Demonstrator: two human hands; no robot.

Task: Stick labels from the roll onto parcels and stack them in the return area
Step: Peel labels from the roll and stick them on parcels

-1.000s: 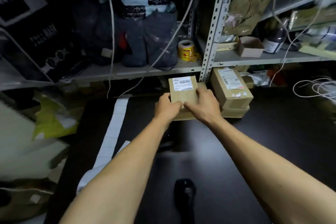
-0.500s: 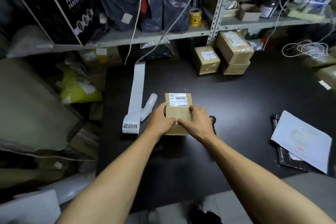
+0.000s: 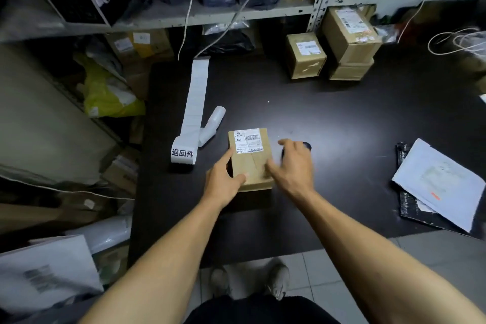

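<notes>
parcel (image 3: 251, 159), a small brown box with a white shipping label (image 3: 248, 140) on its far top, sits on the black table (image 3: 342, 118) near the front edge. left hand (image 3: 223, 181) grips its near left corner, thumb on top and fingers down the side. right hand (image 3: 294, 166) is just beside the box on the right, fingers loose and spread, blurred; whether it touches the cardboard i cannot tell. a dark object (image 3: 306, 146) peeks out behind that hand. label roll (image 3: 183, 151) lies just left of the box, printed end toward me, its white strip (image 3: 196, 95) running back across the table. at the far edge, under the shelf (image 3: 236, 12), a small box (image 3: 305, 55) stands beside two stacked boxes (image 3: 351, 42). white paper (image 3: 441, 184) lies on a black bag off to the right.
</notes>
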